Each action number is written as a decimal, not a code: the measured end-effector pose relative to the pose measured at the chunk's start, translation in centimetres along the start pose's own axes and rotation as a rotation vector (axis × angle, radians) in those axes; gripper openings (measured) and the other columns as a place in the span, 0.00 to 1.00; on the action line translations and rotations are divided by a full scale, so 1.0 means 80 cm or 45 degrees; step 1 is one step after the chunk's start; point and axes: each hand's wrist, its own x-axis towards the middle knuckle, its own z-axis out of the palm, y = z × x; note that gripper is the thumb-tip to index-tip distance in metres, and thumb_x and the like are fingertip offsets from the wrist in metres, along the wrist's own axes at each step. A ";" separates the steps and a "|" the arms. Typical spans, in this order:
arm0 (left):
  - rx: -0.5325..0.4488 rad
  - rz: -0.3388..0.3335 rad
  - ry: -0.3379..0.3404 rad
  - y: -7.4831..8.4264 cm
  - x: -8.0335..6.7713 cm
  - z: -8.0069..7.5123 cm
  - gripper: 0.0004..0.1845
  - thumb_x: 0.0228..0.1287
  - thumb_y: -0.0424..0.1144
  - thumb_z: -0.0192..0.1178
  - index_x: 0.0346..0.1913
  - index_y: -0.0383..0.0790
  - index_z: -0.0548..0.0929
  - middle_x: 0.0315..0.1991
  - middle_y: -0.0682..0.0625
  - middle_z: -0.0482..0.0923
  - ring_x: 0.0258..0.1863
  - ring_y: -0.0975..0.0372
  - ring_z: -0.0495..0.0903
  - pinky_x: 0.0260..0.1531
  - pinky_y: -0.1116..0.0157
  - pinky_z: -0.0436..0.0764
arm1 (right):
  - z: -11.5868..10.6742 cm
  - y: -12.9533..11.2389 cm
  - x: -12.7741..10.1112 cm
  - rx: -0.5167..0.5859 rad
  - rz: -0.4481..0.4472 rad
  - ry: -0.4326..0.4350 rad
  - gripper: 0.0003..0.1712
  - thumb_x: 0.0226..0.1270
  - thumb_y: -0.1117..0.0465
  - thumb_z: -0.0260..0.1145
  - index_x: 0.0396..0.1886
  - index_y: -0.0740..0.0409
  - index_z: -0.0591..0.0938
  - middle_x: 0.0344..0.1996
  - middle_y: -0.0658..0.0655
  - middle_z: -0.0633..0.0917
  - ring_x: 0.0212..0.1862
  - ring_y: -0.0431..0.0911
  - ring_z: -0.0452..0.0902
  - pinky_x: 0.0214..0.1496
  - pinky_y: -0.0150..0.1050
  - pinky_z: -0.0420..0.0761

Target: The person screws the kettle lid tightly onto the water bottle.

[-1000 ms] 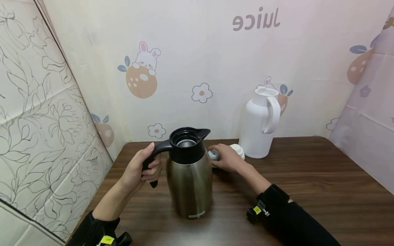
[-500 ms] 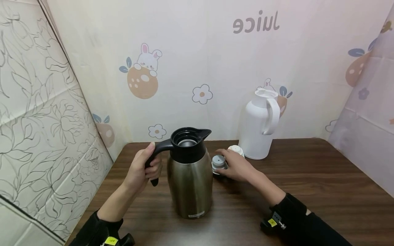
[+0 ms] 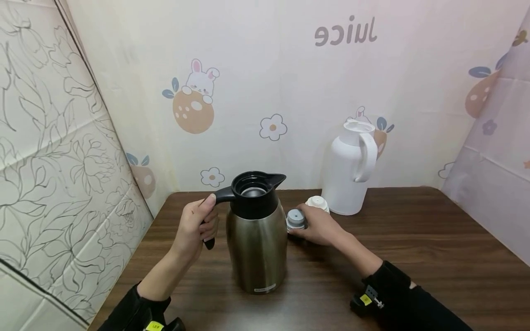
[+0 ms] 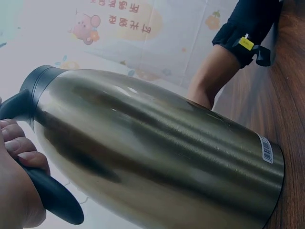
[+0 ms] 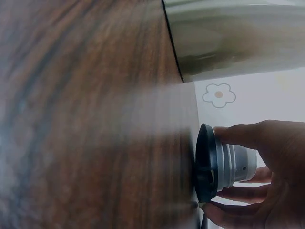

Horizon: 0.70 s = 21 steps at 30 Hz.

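A steel thermos jug [image 3: 256, 243] with a black collar and an uncovered mouth stands upright on the dark wooden table [image 3: 414, 257]. My left hand [image 3: 198, 227] grips its black handle [image 4: 47, 191]; the jug's steel body [image 4: 157, 148] fills the left wrist view. Just right of the jug, my right hand [image 3: 319, 226] holds a grey and black stopper lid [image 3: 296, 219] that rests on the table. In the right wrist view the fingers [image 5: 248, 136] curl round the lid's [image 5: 221, 162] ribbed grey part, its black base on the wood.
A white thermos jug [image 3: 349, 168] stands at the back of the table against the wall, its white lid [image 3: 318, 203] lying in front of it, just behind my right hand. Patterned panels wall in the table on the left, back and right.
My right hand has drawn back from near the white lid and now grips the grey lid beside the steel jug. The left hand has shifted slightly up the handle.
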 end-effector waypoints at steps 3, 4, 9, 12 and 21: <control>0.013 -0.009 0.026 0.001 -0.001 0.003 0.26 0.77 0.42 0.46 0.19 0.36 0.55 0.11 0.53 0.49 0.09 0.59 0.47 0.09 0.63 0.47 | -0.001 0.003 -0.001 0.087 0.017 0.008 0.36 0.53 0.42 0.76 0.54 0.57 0.75 0.43 0.52 0.83 0.44 0.45 0.80 0.47 0.45 0.79; 0.018 -0.014 0.037 0.002 -0.002 0.004 0.27 0.77 0.42 0.46 0.18 0.36 0.55 0.11 0.53 0.50 0.09 0.60 0.47 0.09 0.63 0.48 | -0.002 0.004 -0.001 0.131 0.033 0.009 0.36 0.53 0.41 0.77 0.54 0.56 0.75 0.43 0.52 0.83 0.44 0.44 0.80 0.47 0.44 0.79; 0.035 -0.033 0.063 0.003 -0.006 0.010 0.27 0.77 0.43 0.48 0.18 0.37 0.56 0.11 0.53 0.51 0.09 0.60 0.49 0.09 0.63 0.49 | -0.012 0.005 0.001 0.420 0.174 -0.027 0.38 0.53 0.38 0.75 0.55 0.53 0.71 0.45 0.55 0.82 0.46 0.46 0.80 0.47 0.43 0.79; 0.037 -0.037 0.033 0.003 -0.005 0.010 0.26 0.77 0.43 0.47 0.18 0.38 0.57 0.11 0.54 0.52 0.09 0.61 0.50 0.09 0.63 0.50 | -0.021 0.003 0.002 0.665 0.286 -0.100 0.38 0.56 0.40 0.74 0.57 0.54 0.67 0.44 0.58 0.82 0.42 0.48 0.78 0.41 0.42 0.77; 0.021 -0.044 -0.032 0.003 -0.003 0.006 0.25 0.78 0.44 0.45 0.18 0.42 0.58 0.11 0.56 0.53 0.09 0.64 0.52 0.08 0.65 0.52 | -0.046 -0.003 0.003 1.207 0.394 -0.246 0.37 0.62 0.46 0.71 0.65 0.54 0.66 0.34 0.56 0.74 0.21 0.47 0.59 0.19 0.40 0.57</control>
